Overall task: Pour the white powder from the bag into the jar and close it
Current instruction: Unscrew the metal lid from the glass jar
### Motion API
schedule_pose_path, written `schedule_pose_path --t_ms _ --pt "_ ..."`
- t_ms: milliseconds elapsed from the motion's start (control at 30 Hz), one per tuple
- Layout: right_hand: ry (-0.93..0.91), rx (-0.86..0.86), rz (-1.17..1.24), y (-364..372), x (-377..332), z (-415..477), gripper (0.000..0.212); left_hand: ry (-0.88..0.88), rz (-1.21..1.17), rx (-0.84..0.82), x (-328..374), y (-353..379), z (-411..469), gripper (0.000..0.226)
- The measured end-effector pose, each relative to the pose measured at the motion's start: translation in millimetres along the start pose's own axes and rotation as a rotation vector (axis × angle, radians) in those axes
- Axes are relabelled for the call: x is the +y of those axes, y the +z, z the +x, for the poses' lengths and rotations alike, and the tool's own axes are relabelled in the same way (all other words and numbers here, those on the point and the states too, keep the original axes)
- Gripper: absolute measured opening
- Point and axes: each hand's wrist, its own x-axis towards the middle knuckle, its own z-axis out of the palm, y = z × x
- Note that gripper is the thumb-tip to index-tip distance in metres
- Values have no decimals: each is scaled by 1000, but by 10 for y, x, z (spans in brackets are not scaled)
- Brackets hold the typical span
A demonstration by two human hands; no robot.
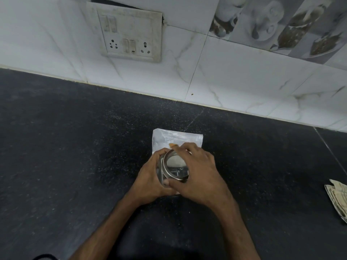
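A small steel jar (173, 167) with a clear-topped lid stands on the black counter (75, 147), white powder showing through the lid. My left hand (150, 177) grips the jar's body from the left. My right hand (197, 173) curls over the lid's rim from the right, thumb at the front edge. Just behind the jar lies a flat clear plastic bag (176, 136), partly hidden by my fingers.
A white tiled wall (225, 72) with a switch and socket plate (129, 32) runs along the back of the counter. Folded banknotes (338, 197) lie at the right edge. White specks are scattered over the counter around the jar.
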Motion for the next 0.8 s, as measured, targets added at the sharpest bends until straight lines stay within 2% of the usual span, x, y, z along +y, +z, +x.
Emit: schedule_pose_path --t_ms 67,133,200,267,333,400,467,567,633,700,733,800 --pt "-55 -82 5 44 21 13 91 10 1 -7 -9 7 0 102" --pt "-64 -133 54 36 60 1 101 6 1 -16 -21 0 3 103" --pt "-24 -38 64 31 79 -13 106 -5 0 -18 -19 -6 2 103" --pt "-13 28 22 21 34 -3 92 -12 3 -7 -3 -4 2 103" --pt "-55 -24 17 23 14 22 79 -2 2 -3 0 6 8 102" --pt "-81 -131 16 10 32 25 87 0 0 -5 -4 9 9 102" --pt "-45 -122 33 -13 63 5 97 2 3 -15 -9 8 8 104" --pt "-19 -6 19 -47 35 6 86 -2 4 -9 4 3 1 104" --pt "-62 -82 -7 -60 28 36 81 7 -3 0 4 11 -1 102" --pt "-84 -187 -17 -78 65 48 94 16 -5 5 16 14 -3 100" --pt "-71 -186 -8 -92 85 43 101 17 -1 1 25 11 -2 101" --pt "-11 -78 -2 -101 82 23 105 17 9 -5 38 0 -1 100"
